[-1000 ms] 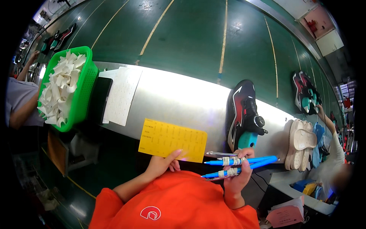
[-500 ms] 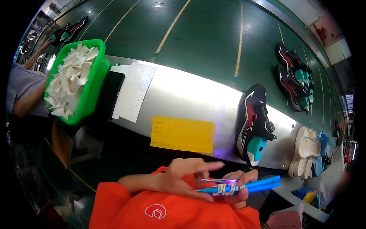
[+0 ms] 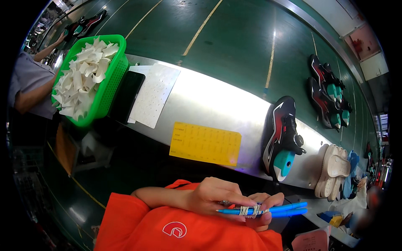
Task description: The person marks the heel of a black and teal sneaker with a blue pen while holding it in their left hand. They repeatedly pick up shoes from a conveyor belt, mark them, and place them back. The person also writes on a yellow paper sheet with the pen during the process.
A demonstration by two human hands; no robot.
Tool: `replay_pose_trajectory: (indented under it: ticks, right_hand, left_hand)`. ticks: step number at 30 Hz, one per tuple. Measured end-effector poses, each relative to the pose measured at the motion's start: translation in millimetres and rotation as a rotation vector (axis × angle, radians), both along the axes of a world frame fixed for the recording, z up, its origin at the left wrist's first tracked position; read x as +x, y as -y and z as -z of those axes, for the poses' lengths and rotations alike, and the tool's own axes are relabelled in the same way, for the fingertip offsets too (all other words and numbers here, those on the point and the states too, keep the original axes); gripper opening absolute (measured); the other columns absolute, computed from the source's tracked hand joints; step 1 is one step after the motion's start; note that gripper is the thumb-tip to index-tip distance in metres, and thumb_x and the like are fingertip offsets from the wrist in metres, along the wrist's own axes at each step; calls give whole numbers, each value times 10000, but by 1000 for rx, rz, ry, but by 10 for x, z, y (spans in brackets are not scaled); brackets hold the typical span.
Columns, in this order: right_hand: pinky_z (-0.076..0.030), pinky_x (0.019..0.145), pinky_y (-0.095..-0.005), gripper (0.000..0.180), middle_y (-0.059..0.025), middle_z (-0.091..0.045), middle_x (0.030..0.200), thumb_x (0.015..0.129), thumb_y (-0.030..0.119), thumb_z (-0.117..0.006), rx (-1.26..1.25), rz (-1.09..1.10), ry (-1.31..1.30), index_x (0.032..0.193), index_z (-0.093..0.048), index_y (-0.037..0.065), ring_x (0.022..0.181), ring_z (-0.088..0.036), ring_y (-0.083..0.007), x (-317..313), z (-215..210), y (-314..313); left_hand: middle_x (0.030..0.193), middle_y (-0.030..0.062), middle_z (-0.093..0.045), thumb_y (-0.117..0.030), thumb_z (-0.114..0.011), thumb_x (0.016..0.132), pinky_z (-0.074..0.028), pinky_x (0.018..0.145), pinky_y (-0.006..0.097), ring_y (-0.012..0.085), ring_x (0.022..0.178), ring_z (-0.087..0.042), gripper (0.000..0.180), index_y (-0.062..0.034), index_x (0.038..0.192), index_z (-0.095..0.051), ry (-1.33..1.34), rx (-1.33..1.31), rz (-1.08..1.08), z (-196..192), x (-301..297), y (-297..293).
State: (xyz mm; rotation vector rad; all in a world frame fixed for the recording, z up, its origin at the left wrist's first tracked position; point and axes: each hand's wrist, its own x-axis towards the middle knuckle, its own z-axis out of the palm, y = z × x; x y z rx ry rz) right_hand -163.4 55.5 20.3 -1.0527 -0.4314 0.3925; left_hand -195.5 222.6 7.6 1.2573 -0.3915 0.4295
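Lower centre: left hand (image 3: 211, 196) and right hand (image 3: 264, 209) both curl closed around banded blue pens (image 3: 268, 209); yellow card (image 3: 205, 143) above.

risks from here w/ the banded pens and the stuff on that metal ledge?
1. Both hands, left hand and right hand, pinch the blue pens at the band; the free tips could splay or slip.
2. The black-and-red shoe appears to overhang the metal ledge; a knock might tip it.

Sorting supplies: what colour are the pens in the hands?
Blue pens, bundled with a pale band; head view shows them best.
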Motion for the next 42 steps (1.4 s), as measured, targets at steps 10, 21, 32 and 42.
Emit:
replay_pose_trajectory:
  ticks: [10, 21, 32, 42]
  right_hand:
    - [-494, 511, -291, 324, -157, -563, 658, 837, 294, -599, 21, 14, -59, 856, -393, 45, 570, -569, -181, 12, 14, -60]
    - [-447, 436, -261, 359, -121, -529, 568, 830, 354, -595, -64, 30, -54, 854, -381, 66, 461, -509, -148, 68, 34, -88]
    - [-429, 449, -187, 328, -56, -472, 527, 817, 301, -577, -114, 186, -17, 808, -335, 81, 458, -478, -92, 80, 95, -192]
    - [-309, 414, -160, 342, -9, -362, 550, 834, 368, -500, -233, 290, 37, 800, -316, 82, 456, -380, -61, 202, 24, -217]
  left_hand:
    - [684, 96, -628, -98, -777, 650, -451, 465, 217, 162, 545, -596, 342, 6, 952, -654, -31, -71, -16, 58, -1, 48]
    - [699, 105, -631, -81, -781, 642, -422, 444, 204, 147, 545, -590, 351, -6, 961, -655, -83, -90, -6, 80, 28, 37]
    - [705, 107, -632, -85, -781, 642, -443, 474, 206, 159, 571, -604, 360, -3, 968, -652, -122, -68, 6, 148, 60, 23]
    - [718, 54, -611, -100, -780, 647, -450, 570, 201, 87, 566, -538, 325, -10, 931, -651, -568, 7, 406, 424, -123, -293]
